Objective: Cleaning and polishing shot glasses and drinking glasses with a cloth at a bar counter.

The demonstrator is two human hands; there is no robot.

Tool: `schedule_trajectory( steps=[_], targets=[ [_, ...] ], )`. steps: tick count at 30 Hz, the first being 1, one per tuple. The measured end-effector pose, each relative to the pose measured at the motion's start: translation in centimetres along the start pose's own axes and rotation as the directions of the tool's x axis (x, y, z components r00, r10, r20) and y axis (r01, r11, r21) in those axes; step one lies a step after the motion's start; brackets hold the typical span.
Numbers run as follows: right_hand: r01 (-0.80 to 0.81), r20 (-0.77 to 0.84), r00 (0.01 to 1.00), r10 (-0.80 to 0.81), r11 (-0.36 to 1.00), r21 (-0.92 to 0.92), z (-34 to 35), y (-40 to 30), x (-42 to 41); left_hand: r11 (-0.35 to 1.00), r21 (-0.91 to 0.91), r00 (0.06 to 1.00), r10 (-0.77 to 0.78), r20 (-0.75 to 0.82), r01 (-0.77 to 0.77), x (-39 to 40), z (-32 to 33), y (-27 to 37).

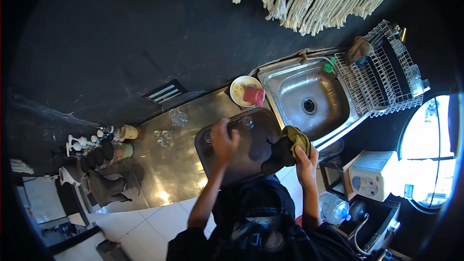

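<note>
My right hand (307, 161) grips a bunched cloth (284, 152), part olive green and part black, between the brown tray and the sink's front edge. Above the left part of the brown tray (237, 166) is my left hand (224, 141), fingers spread; I see nothing held in it. One clear glass (207, 137) stands on the tray just left of that hand, partly hidden by it. Another clear glass (247, 121) rests near the tray's far edge. Beyond the tray, a white bowl (237, 99) holds a red packet or cloth (254, 96) and yellowish pieces.
Several small glasses (164, 137) and a larger glass (178, 117) stand on the steel counter (152, 174). Pump bottles (78, 143) and jars line its left end. Right of the tray lie a steel sink (308, 90) and a wire dish rack (380, 72) with glasses.
</note>
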State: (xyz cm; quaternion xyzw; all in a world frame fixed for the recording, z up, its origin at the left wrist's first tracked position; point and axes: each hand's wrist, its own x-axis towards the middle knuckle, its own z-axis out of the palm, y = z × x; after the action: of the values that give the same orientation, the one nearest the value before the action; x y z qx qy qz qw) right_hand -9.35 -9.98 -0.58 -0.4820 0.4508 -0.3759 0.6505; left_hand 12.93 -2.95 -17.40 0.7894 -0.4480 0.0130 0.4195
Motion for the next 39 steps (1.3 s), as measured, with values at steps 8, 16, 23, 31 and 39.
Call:
schedule_trajectory(
  steps=[8, 16, 23, 31, 39],
  targets=[
    [-0.041, 0.101, 0.994, 0.037, 0.999, 0.034, -3.8, 2.3, 3.7, 0.943, 0.080, 0.917, -0.333, 0.219, 0.323, -1.3, 11.0, -0.2],
    [-0.206, 0.252, 0.955, 0.155, 0.960, 0.190, -3.8, 7.0, 5.9, 0.494, -0.702, 0.853, -0.386, 0.351, 0.512, -2.2, 5.8, 2.9],
    [0.230, 0.626, 0.780, -0.010, 0.934, -0.273, 0.1, 11.2, 7.4, 0.039, -0.891, 0.751, -0.556, 0.356, 0.452, 0.8, 2.0, 10.4],
    [0.001, 0.805, 0.593, -0.021, 1.000, 0.025, 1.5, 7.7, 7.1, -0.077, -0.929, 0.830, -0.425, 0.360, 0.363, 2.2, 0.1, 11.2],
    [0.351, 0.805, 0.547, -0.229, 0.936, 0.027, 0.8, 4.6, 7.0, 0.062, -0.856, 0.847, -0.194, 0.494, 0.513, 4.9, -2.3, 13.6]
  ],
)
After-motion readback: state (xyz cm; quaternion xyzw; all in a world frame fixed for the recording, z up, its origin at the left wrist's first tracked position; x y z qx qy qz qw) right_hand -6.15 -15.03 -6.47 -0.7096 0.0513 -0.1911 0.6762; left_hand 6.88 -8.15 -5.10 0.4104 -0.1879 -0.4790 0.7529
